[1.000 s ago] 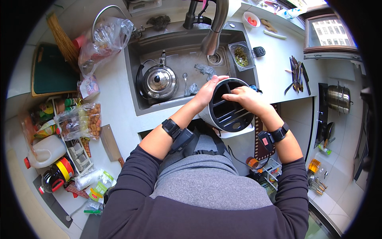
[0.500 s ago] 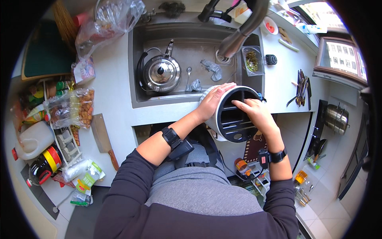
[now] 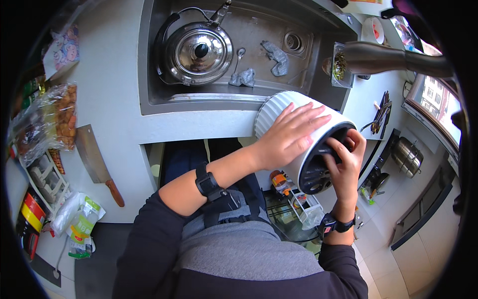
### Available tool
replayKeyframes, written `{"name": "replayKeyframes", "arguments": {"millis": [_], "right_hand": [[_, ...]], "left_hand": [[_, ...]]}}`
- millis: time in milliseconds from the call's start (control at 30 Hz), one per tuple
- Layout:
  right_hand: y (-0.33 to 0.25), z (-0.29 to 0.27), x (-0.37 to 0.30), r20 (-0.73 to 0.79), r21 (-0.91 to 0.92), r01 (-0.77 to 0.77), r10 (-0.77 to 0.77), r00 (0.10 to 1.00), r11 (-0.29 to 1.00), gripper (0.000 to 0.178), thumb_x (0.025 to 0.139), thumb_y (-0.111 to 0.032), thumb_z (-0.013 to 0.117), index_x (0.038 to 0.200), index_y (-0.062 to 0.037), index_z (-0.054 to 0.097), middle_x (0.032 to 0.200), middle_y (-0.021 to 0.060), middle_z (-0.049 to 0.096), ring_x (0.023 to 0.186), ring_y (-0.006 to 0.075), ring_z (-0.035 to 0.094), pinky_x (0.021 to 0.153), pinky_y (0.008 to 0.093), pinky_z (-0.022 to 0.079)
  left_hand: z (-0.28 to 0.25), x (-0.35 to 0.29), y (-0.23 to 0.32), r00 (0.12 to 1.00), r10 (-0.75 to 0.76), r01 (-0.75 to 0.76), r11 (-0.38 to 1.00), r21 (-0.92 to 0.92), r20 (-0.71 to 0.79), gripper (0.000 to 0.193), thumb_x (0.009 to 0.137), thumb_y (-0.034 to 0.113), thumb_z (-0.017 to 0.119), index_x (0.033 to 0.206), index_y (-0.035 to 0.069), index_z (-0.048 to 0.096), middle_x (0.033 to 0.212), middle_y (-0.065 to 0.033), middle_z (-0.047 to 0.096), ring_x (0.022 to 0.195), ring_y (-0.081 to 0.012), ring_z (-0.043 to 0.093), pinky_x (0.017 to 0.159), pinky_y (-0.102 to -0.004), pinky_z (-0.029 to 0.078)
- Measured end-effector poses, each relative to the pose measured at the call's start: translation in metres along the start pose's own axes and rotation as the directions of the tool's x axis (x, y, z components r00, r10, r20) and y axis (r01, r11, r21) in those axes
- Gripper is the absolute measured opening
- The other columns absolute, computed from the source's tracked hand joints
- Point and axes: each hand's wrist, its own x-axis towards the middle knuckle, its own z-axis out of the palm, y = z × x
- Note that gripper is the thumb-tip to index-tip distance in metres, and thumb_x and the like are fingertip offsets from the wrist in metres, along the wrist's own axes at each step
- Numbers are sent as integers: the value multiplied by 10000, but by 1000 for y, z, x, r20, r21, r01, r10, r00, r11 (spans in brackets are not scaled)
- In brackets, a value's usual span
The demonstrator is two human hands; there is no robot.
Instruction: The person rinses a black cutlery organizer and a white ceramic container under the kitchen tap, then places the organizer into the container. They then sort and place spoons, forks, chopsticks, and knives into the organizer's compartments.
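— Where is the container to be found?

— The white ribbed container (image 3: 273, 115) is seen right of the frame's centre, in front of the sink (image 3: 214, 103); whether the counter edge is touched by it cannot be told.

— And how is it tilted?

— It is tipped on its side, its long axis slanted from the ribbed end at upper left to the end with the black slotted insert (image 3: 313, 172) at lower right.

— Which hand is nearer that insert?

— The right hand (image 3: 347, 159). It is brought in from the lower right, its fingers bent into the recess; whether a divider is pinched or merely touched cannot be told.

— And the left hand (image 3: 291, 134)?

— It is laid across the upper side of the white wall, fingers extended and spread toward the upper right; the wall is pressed rather than encircled. The insert is thus met end-on by the right fingers, along the axis, while the wall is covered crosswise by the left.
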Motion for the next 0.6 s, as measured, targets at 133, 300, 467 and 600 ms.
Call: {"name": "replayKeyframes", "arguments": {"millis": [133, 300, 467, 600], "right_hand": [[7, 14, -7, -75, 41, -29, 32, 997, 999, 321, 701, 50, 710, 977, -114, 720, 1228, 124, 433, 1130, 289, 522, 958, 374, 446], [17, 20, -16, -173, 112, -27, 46, 984, 993, 290, 717, 92, 678, 942, -89, 714, 1256, 123, 436, 1105, 269, 542, 934, 345, 450], [20, 20, -20, -188, 140, -66, 92, 978, 988, 267, 709, 91, 682, 920, -70, 710, 1256, 129, 436, 1096, 262, 545, 921, 330, 453], [21, 19, -20, -158, 129, -57, 77, 984, 990, 239, 723, 67, 710, 913, -77, 713, 1258, 124, 435, 1094, 259, 547, 925, 324, 454]], "left_hand": [[2, -2, 0, 1000, -9, 10, 999, 34, -19, 515, 975, 284, 388, 1480, 187, 385, 1523, -122, 350, 1428, -344, 280, 1159, -560, 123], [-1, 0, 2, 999, -40, 40, 999, 33, 26, 540, 954, 290, 380, 1481, 173, 384, 1540, -132, 318, 1441, -364, 244, 1157, -569, 100], [-2, 2, 1, 997, -55, 54, 998, 19, 58, 560, 954, 331, 329, 1486, 162, 377, 1555, -138, 294, 1454, -380, 208, 1156, -580, 72], [-2, 3, 0, 996, -60, 59, 998, 7, 71, 560, 958, 337, 319, 1486, 160, 378, 1552, -145, 295, 1453, -391, 203, 1152, -590, 72]]}}
